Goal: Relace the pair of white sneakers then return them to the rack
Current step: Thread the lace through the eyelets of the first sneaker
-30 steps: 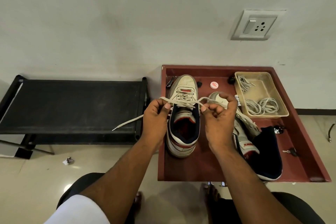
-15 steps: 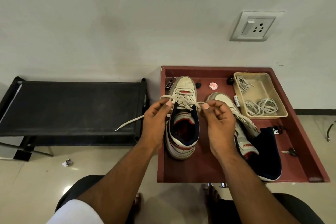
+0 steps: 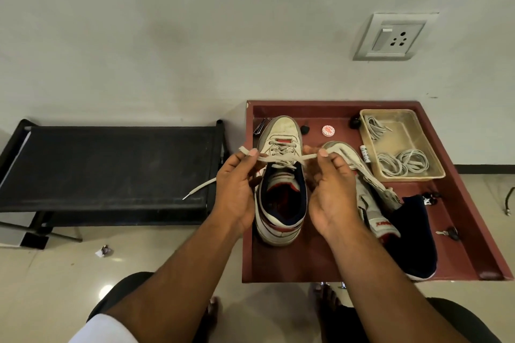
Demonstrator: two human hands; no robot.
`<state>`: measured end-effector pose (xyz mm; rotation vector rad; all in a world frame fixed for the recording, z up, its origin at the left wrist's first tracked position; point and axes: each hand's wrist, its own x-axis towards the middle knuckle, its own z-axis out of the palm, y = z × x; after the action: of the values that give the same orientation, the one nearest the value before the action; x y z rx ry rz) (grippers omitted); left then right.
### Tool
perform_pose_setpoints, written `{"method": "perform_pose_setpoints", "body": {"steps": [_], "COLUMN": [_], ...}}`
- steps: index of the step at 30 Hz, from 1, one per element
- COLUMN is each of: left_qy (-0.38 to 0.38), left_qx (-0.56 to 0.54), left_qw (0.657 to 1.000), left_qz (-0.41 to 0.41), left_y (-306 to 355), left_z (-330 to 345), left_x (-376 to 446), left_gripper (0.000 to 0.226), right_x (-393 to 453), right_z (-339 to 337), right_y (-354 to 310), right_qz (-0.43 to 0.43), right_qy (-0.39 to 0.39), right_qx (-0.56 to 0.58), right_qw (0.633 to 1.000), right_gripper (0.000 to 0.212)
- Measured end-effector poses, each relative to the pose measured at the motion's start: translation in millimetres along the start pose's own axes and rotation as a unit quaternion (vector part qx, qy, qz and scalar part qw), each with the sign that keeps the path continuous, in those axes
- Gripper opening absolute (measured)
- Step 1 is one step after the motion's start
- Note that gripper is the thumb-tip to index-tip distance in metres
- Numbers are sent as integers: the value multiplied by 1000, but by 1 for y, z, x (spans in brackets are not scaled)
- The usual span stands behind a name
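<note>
A white sneaker [image 3: 281, 131] with red and navy trim stands upright, toe away from me, on the dark red tray table [image 3: 312, 264]. Its grey-white lace [image 3: 278, 160] crosses above the tongue. My left hand [image 3: 237, 186] pinches the lace's left strand, whose loose end [image 3: 199, 188] trails out over the black rack [image 3: 111, 167]. My right hand [image 3: 328, 184] pinches the right strand. The second sneaker [image 3: 373, 203] lies on its side to the right, partly behind my right hand.
A beige basket [image 3: 434, 159] holding several coiled laces sits at the tray's back right. A dark cloth [image 3: 412, 237], keys [image 3: 448, 232], a round red-and-white tin [image 3: 328, 130] and small dark bits lie on the tray. A wall socket [image 3: 394, 36] is above. My knees are below.
Both hands have lifted slightly and drawn the two lace strands tauter across the top of the upright sneaker; the sneaker itself has stayed in place.
</note>
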<state>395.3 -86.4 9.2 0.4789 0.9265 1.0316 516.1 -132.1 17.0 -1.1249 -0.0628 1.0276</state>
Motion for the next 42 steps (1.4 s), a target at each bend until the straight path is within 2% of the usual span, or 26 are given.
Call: {"method": "perform_pose_setpoints", "body": {"steps": [4,10,15,20,24,29,34,42], "left_qy": [40,91,86,14,-21,-63,-85,-120], "left_qx": [-31,-43,-97,-5,74,211,271,342], "left_qw": [999,995,992,999,993,962,934,885], "left_qz": [4,14,-2,52,92,160,218,292], "left_y": [-6,-15,13,61,108,158,191,215], "left_z": [-7,-8,-15,0,33,73,113,160], "left_x": [-1,-6,-4,-18,-43,-81,-121,-169], "left_gripper": [14,12,6,2,9,14,17,18], "right_x": [-3,-3,-5,-28,-59,-91,-136,-184], "right_z": [-4,-5,-10,19,47,75,104,126], "right_y": [3,6,-8,-59,-101,-141,-177,-226], "right_qz": [-38,-60,-65,-105,-81,-124,-185,-305], "right_qy": [27,18,-2,-48,-124,-131,-146,-184], "right_qx": [40,29,9,-51,-205,-263,-281,-316], "right_qw": [998,998,998,992,967,948,930,879], "right_gripper": [14,13,18,22,20,21,19,24]}}
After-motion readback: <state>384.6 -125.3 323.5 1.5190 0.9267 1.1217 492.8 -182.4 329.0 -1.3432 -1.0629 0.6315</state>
